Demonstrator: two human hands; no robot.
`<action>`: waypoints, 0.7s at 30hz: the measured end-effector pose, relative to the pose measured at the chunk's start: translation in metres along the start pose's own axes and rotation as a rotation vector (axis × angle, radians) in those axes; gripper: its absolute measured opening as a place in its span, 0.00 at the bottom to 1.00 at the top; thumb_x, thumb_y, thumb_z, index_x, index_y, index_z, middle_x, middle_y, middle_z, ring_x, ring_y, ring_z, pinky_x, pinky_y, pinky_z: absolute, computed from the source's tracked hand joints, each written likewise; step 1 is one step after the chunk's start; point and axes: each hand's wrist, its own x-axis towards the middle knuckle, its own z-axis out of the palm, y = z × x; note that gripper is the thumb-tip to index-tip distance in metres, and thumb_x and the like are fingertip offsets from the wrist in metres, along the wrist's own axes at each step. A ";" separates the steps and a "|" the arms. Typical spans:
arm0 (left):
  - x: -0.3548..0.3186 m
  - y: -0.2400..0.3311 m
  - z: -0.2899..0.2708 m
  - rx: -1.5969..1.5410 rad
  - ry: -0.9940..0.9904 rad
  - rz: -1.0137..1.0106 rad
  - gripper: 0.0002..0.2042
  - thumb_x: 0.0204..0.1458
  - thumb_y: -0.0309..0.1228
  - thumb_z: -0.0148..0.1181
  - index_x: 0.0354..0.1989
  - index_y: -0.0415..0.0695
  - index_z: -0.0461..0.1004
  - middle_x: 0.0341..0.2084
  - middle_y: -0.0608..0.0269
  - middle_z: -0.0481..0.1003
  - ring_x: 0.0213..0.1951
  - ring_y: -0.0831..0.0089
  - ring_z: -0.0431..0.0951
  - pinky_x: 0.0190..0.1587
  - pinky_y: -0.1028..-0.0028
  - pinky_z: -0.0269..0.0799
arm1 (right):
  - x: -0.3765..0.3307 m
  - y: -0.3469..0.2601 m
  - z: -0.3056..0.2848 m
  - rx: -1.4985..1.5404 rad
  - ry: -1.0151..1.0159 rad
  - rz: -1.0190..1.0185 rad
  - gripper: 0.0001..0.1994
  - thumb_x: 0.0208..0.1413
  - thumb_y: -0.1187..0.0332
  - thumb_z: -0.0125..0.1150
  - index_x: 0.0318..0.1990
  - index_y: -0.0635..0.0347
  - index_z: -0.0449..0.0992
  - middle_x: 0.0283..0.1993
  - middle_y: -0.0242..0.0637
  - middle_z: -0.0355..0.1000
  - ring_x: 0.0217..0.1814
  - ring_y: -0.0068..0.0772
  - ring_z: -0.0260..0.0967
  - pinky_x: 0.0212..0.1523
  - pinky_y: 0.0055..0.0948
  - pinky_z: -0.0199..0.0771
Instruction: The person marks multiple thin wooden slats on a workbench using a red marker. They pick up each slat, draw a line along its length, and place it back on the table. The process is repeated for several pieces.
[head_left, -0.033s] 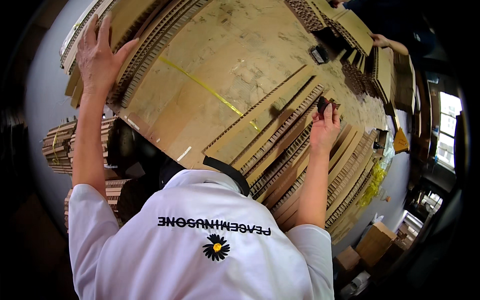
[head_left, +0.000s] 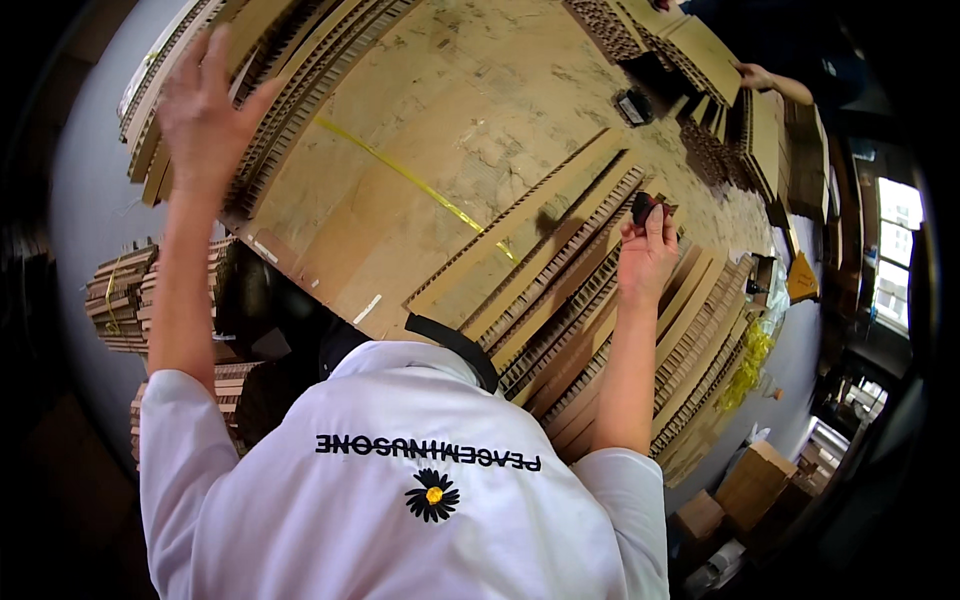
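My left hand (head_left: 207,125) is open with its fingers spread, somewhat blurred, over a stack of brown honeycomb cardboard strips (head_left: 305,95) at the far left. Whether its fingertips touch the strips is hard to tell. My right hand (head_left: 647,255) is closed on a small black and red object (head_left: 645,208), whose kind I cannot make out. Beneath that hand, a row of long honeycomb cardboard strips (head_left: 560,285) lies slanting on the table, some on edge showing their cells.
A yellow strap (head_left: 400,185) lies across the brown tabletop (head_left: 460,110). At the far right, another person's hand (head_left: 762,77) touches a cardboard panel (head_left: 705,58), near a small black object (head_left: 634,107). Bundled strips (head_left: 120,295) stand below the left edge; yellow plastic (head_left: 745,365) lies at right.
My left hand has shifted slightly to the right above the strips. My right hand stays nearly in place, holding the same small object.
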 end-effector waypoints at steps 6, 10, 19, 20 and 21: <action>-0.145 0.230 -0.006 -0.618 -0.832 0.024 0.40 0.51 0.51 0.74 0.68 0.40 0.68 0.55 0.46 0.75 0.61 0.50 0.72 0.62 0.55 0.70 | -0.005 0.023 0.008 0.064 -0.141 0.136 0.05 0.68 0.73 0.66 0.47 0.61 0.78 0.48 0.38 0.82 0.41 0.32 0.80 0.40 0.34 0.85; -0.202 0.247 0.027 -0.561 -0.766 -0.017 0.26 0.53 0.34 0.67 0.62 0.42 0.73 0.48 0.52 0.76 0.53 0.51 0.75 0.55 0.54 0.72 | -0.013 0.043 0.028 -0.029 -0.221 0.164 0.08 0.65 0.76 0.70 0.48 0.64 0.79 0.45 0.36 0.81 0.41 0.28 0.79 0.42 0.31 0.84; -0.228 0.071 0.011 -0.371 -0.614 -0.135 0.25 0.51 0.27 0.65 0.61 0.45 0.77 0.49 0.56 0.76 0.52 0.51 0.75 0.55 0.53 0.69 | -0.021 0.119 0.099 -0.581 -0.755 -0.117 0.09 0.50 0.85 0.73 0.39 0.66 0.84 0.46 0.36 0.78 0.48 0.30 0.75 0.50 0.27 0.76; -0.230 0.077 0.010 -0.371 -0.583 -0.161 0.25 0.52 0.28 0.67 0.61 0.44 0.76 0.49 0.56 0.76 0.52 0.51 0.75 0.55 0.52 0.69 | -0.023 0.127 0.112 -0.618 -0.816 -0.121 0.09 0.50 0.85 0.73 0.39 0.65 0.84 0.47 0.36 0.78 0.48 0.31 0.76 0.50 0.28 0.76; -0.228 0.084 0.009 -0.379 -0.550 -0.187 0.26 0.52 0.29 0.69 0.62 0.44 0.76 0.48 0.57 0.76 0.52 0.51 0.75 0.55 0.52 0.69 | -0.025 0.131 0.122 -0.663 -0.875 -0.128 0.09 0.50 0.84 0.73 0.39 0.65 0.85 0.47 0.37 0.79 0.48 0.31 0.76 0.50 0.28 0.76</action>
